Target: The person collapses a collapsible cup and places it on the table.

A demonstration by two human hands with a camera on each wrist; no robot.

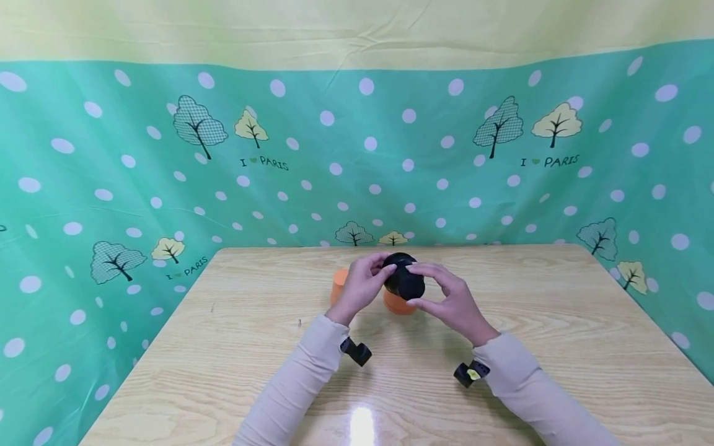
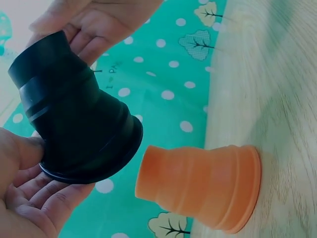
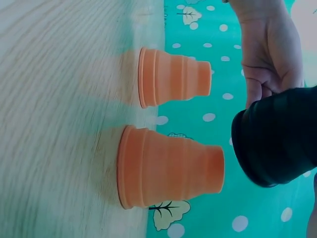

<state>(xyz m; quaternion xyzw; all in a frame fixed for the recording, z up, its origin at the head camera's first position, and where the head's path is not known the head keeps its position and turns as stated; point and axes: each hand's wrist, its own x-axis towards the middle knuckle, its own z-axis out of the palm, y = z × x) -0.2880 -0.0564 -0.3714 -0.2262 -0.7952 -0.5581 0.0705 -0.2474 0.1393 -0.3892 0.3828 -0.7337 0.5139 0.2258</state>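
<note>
A black stepped cup [image 1: 404,282], wide at one rim and narrow at the other end, is held tilted above the table between both hands. My left hand [image 1: 362,285] pinches it near the wide rim, thumb on one side and fingers on the other, as the left wrist view shows. My right hand [image 1: 450,301] grips it from the opposite side with thumb and fingers, partly hidden behind the cup [image 2: 84,109] in that view. Just below it an orange stepped cup [image 1: 400,306] stands wide rim down. Another orange cup [image 1: 338,285] stands the same way, partly behind my left hand.
The light wooden table [image 1: 223,347] reaches back to a green dotted curtain [image 1: 312,155] with tree prints. Small dark wrist cameras [image 1: 357,352] are strapped to both forearms. A bright reflection lies near the table's front edge.
</note>
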